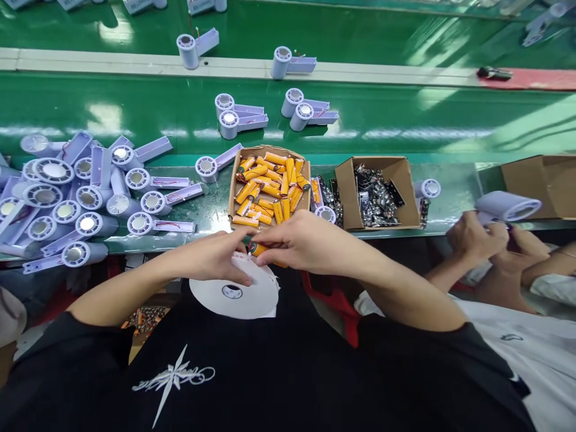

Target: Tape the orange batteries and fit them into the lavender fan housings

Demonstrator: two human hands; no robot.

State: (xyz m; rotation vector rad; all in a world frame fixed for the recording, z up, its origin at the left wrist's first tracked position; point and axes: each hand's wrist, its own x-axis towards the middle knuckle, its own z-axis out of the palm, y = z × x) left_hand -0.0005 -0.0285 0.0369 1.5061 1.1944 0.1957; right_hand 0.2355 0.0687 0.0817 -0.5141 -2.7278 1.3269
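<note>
Closest to the camera lies a white tape roll, flat over the person's lap, in front of the battery box. The left hand rests on the top edge of the roll, its fingers curled and pinched together at the roll's rim. The right hand meets it there, fingers closed around a small orange battery, which is held just above the roll and just in front of the battery box. The two hands touch each other at the fingertips.

Behind the hands, on the green surface, stands the battery box, an open cardboard tray full of orange cells. Right of the battery box is a second cardboard box with dark circuit boards. Left of the battery box is a big heap of lilac fan housings, many with round openings facing up. Beyond the battery box, more housings lie in small groups on the green belt.

Far right of the battery box, another person's hands hold one lilac housing.
</note>
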